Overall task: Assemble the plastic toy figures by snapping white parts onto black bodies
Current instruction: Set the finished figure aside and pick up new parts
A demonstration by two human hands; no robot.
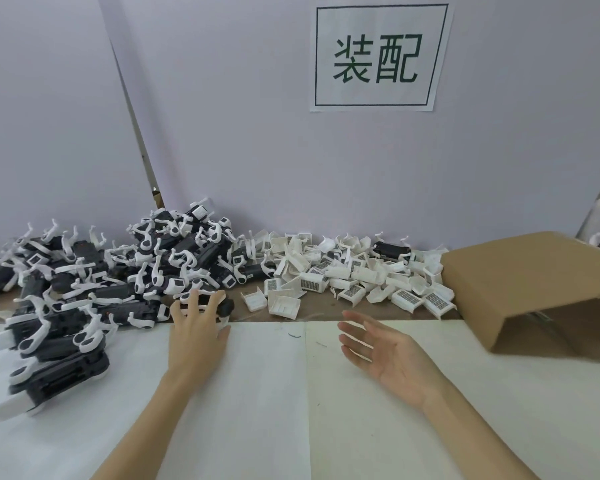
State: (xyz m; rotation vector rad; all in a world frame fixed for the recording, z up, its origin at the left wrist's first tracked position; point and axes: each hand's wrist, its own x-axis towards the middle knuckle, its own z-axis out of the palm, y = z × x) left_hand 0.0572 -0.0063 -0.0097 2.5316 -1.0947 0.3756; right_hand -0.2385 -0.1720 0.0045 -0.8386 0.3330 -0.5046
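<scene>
Both forearms reach up from the bottom edge. The left hand (196,327), centre frame, lies palm down with fingers spread; the right hand (381,351), just right of it, is open (palm turned inward, fingers straight).

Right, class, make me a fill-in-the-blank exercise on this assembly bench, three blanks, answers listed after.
1. The left hand reaches to a ____ toy body at the pile's edge.
2. The right hand holds ____.
3. The loose white parts lie between the pile of black bodies and the ____ box.

Answers: black; nothing; cardboard
</scene>
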